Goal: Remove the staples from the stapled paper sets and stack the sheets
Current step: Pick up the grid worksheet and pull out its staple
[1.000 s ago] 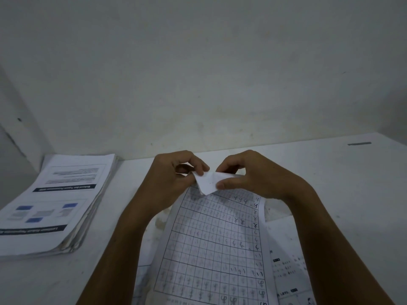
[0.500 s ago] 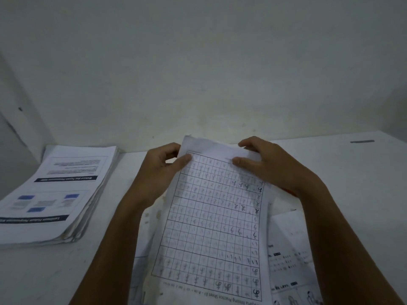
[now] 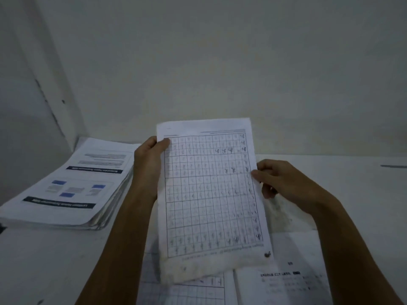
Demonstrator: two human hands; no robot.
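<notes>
1. White gridded practice sheet [image 3: 209,194]: raised above the counter [image 3: 341,194], likely for transfer.
2. Left hand [image 3: 149,159] pinches its upper left edge; right hand [image 3: 279,181] pinches the right edge, steadying it.
3. Stacked white printed sheets [image 3: 72,186]: far left, the probable destination.

At frame centre both hands, left hand [image 3: 148,159] and right hand [image 3: 284,181], hold a gridded worksheet [image 3: 209,194] upright above the tabletop [image 3: 330,172], a paper stack [image 3: 72,183] at left.

A plain study or office corner: bare white wall [image 3: 220,62], white desk [image 3: 330,183], stacked printed papers [image 3: 72,186].
</notes>
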